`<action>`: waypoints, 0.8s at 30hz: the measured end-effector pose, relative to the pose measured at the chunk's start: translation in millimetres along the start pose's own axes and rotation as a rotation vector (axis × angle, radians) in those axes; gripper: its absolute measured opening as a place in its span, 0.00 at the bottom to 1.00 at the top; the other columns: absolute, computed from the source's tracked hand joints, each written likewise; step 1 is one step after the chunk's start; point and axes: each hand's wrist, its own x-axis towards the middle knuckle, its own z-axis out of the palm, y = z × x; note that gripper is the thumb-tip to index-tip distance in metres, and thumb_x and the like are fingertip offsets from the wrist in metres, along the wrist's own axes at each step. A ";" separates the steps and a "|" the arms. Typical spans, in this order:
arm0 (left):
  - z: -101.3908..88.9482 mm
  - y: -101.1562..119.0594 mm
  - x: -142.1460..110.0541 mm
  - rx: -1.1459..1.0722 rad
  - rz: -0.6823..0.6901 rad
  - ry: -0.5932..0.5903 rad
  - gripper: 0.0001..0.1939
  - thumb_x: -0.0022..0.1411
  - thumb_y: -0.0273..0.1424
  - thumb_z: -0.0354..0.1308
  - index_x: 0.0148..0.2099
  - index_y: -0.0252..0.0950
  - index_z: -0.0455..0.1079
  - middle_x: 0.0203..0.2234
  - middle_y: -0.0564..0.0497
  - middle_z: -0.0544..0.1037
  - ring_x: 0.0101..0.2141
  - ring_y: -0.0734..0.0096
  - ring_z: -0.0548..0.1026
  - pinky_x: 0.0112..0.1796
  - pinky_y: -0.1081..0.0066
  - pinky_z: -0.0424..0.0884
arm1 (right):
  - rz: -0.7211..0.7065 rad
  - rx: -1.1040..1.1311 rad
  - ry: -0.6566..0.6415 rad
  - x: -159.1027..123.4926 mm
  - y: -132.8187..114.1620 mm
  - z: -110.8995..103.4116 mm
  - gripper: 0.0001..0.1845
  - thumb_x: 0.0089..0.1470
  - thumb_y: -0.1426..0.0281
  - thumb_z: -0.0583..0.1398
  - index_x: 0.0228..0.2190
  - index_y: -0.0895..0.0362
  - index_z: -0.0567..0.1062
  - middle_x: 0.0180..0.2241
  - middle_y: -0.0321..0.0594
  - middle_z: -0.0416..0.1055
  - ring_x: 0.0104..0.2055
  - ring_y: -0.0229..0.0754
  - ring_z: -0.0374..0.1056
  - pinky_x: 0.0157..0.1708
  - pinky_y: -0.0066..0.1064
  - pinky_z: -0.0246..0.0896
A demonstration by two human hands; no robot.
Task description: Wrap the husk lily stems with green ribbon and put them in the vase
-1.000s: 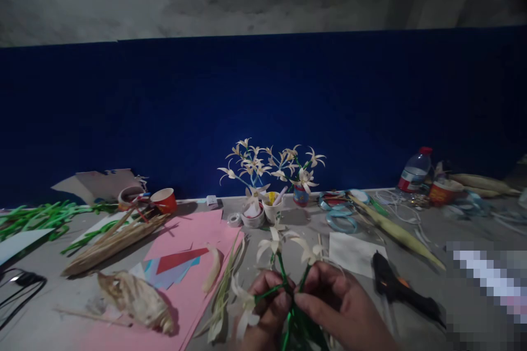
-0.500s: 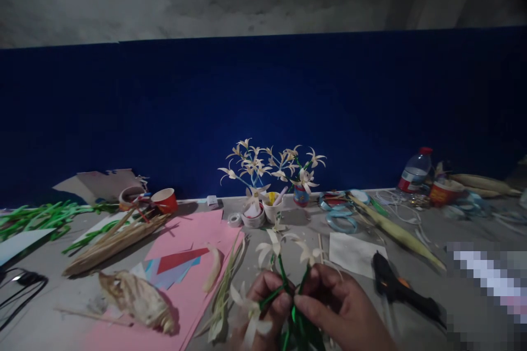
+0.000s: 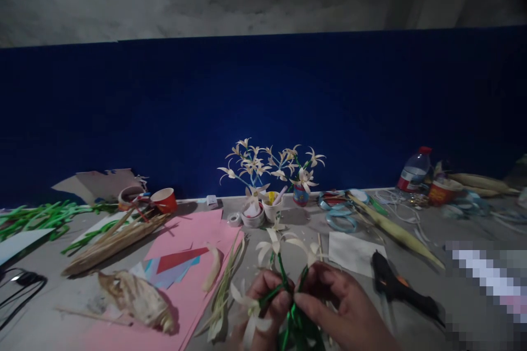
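Observation:
Low in the middle, both my hands are closed on a bunch of green flower stems point(image 3: 281, 271) topped with pale husk-like flowers point(image 3: 275, 242). My left hand point(image 3: 269, 297) pinches the stems between thumb and fingers, and a drooping white flower point(image 3: 250, 311) hangs in front of it. Pressed up beside it, my right hand point(image 3: 340, 301) grips the right-hand stem with thumb and fingertips. Green leaf-like strips point(image 3: 302, 332) spread below the hands. To the right lies a black glue gun point(image 3: 405, 293), close to a white paper sheet point(image 3: 356, 252).
Pink paper sheets point(image 3: 193, 230) and dry corn husks point(image 3: 135, 299) lie at left, with green stems point(image 3: 45, 216) behind. Finished-looking flowers point(image 3: 255, 164) stand in small cups point(image 3: 274, 209) along the back. A bottle point(image 3: 414, 171), blue ribbon rolls point(image 3: 341, 221) and a pale green husk point(image 3: 395, 233) are at right.
Almost nothing differs. Both hands keep their grip on the stems, and the flowers on top have shifted very slightly.

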 end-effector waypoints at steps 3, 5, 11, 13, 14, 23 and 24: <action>2.9 -1.0 3.5 -0.179 -0.002 -0.071 0.18 0.44 0.47 0.70 0.26 0.39 0.74 0.23 0.54 0.75 0.26 0.70 0.69 0.30 0.74 0.66 | 0.004 0.050 -0.041 -0.1 -0.3 -0.7 0.10 0.47 0.64 0.67 0.30 0.56 0.75 0.30 0.37 0.75 0.35 0.42 0.70 0.38 0.30 0.66; 4.3 -2.2 5.1 -0.308 -0.019 -0.128 0.16 0.43 0.44 0.72 0.25 0.38 0.73 0.23 0.54 0.75 0.26 0.71 0.69 0.31 0.74 0.66 | 0.011 0.092 -0.035 -1.9 -3.9 0.3 0.10 0.46 0.63 0.68 0.27 0.56 0.75 0.27 0.35 0.73 0.32 0.41 0.69 0.36 0.29 0.66; 7.6 2.2 3.3 -0.395 -0.081 -0.139 0.14 0.44 0.40 0.72 0.24 0.38 0.73 0.24 0.53 0.72 0.27 0.69 0.69 0.31 0.73 0.66 | 0.120 0.207 0.025 -11.7 -17.4 6.5 0.20 0.38 0.55 0.72 0.29 0.55 0.79 0.29 0.39 0.79 0.36 0.45 0.74 0.38 0.31 0.68; 8.3 3.8 3.1 -0.397 -0.106 -0.153 0.14 0.43 0.40 0.72 0.24 0.38 0.72 0.24 0.53 0.71 0.26 0.71 0.67 0.30 0.74 0.65 | 0.141 0.231 0.044 -13.5 -18.4 7.7 0.22 0.37 0.53 0.72 0.30 0.55 0.80 0.29 0.39 0.79 0.37 0.45 0.74 0.39 0.32 0.68; 8.6 3.9 3.2 -0.399 -0.106 -0.162 0.15 0.42 0.41 0.73 0.23 0.38 0.72 0.23 0.53 0.71 0.26 0.70 0.67 0.30 0.73 0.65 | 0.136 0.233 0.043 -13.8 -17.9 7.9 0.22 0.37 0.52 0.72 0.30 0.55 0.80 0.29 0.39 0.79 0.37 0.46 0.74 0.40 0.33 0.68; 9.2 4.1 -0.8 -0.431 -0.124 -0.116 0.14 0.41 0.40 0.73 0.24 0.39 0.73 0.24 0.53 0.74 0.27 0.69 0.71 0.31 0.73 0.68 | 0.065 0.081 0.054 -8.3 -4.9 6.7 0.13 0.41 0.61 0.70 0.23 0.56 0.77 0.24 0.35 0.73 0.29 0.41 0.68 0.33 0.30 0.63; 8.4 4.7 -1.7 -0.393 -0.120 -0.094 0.15 0.42 0.41 0.73 0.25 0.39 0.74 0.24 0.53 0.75 0.27 0.68 0.72 0.31 0.73 0.69 | 0.064 0.112 0.046 -7.4 -4.4 7.0 0.14 0.41 0.60 0.70 0.24 0.57 0.77 0.24 0.35 0.73 0.29 0.40 0.67 0.32 0.29 0.63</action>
